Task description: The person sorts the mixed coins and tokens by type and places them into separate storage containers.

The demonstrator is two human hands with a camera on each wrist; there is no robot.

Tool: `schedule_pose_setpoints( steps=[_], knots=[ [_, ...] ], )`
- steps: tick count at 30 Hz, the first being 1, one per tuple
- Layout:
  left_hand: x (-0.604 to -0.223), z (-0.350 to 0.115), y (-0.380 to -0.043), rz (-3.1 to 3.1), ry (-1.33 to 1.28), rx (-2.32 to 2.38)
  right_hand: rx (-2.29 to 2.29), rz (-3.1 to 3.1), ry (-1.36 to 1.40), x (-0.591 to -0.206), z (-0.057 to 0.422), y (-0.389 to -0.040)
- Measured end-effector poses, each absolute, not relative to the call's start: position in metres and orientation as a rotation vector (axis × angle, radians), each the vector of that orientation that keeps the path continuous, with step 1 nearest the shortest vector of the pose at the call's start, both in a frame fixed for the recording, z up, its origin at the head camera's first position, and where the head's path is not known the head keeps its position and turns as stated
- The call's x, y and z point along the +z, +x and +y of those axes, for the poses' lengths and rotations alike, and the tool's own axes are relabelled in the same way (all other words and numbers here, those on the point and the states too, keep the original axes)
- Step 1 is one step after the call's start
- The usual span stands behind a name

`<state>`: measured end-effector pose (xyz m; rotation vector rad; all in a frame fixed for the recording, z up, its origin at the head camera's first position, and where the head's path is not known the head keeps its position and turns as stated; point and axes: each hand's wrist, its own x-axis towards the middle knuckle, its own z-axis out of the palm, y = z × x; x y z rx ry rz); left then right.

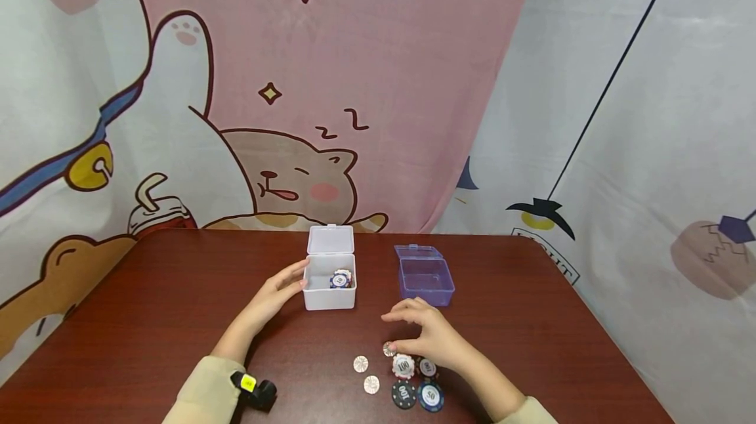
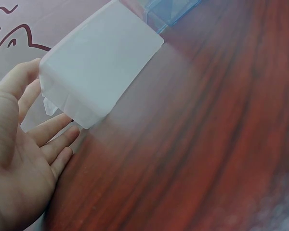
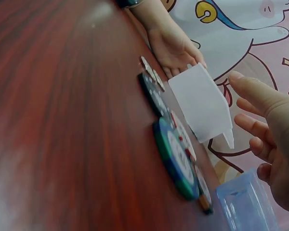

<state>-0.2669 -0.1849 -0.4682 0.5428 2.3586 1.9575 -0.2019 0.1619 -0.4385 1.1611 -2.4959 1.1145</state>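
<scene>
The left hand (image 1: 273, 295) touches the left wall of a white plastic box (image 1: 329, 299), its fingers fairly straight; the left wrist view shows them spread along that side. The box's lid is raised, and a few poker chips (image 1: 340, 279) lie inside, a blue-and-white one on top. Above a loose group of chips hovers the right hand (image 1: 430, 335), its fingers slightly bent and holding nothing in the right wrist view. Under its thumb in the head view is a small shiny disc (image 1: 388, 349). A white poker chip (image 1: 403, 366) marked 100 lies just below the hand.
A blue-purple clear box (image 1: 426, 279), lid up, stands right of the white one. Nearer are a black chip (image 1: 404, 394), a blue chip (image 1: 431, 396), another dark-edged chip (image 1: 428, 367) and two shiny discs (image 1: 371, 384). A patterned cloth (image 1: 413, 83) hangs behind the table.
</scene>
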Motion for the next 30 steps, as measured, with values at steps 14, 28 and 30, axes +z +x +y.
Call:
schedule_pose_setpoints(
  steps=[14,28,30],
  knots=[
    [-0.466,-0.184,-0.266,2.372,0.528,1.931,1.164,-2.543,1.267,-0.445,0.191,-0.193],
    [-0.468,-0.185,-0.268,2.35,0.505,1.947,1.237,-2.662,1.329,-0.452,0.219,-0.189],
    [-0.468,-0.185,-0.267,2.351,0.495,1.942,1.222,-2.677,1.331,-0.453,0.222,-0.188]
  ],
)
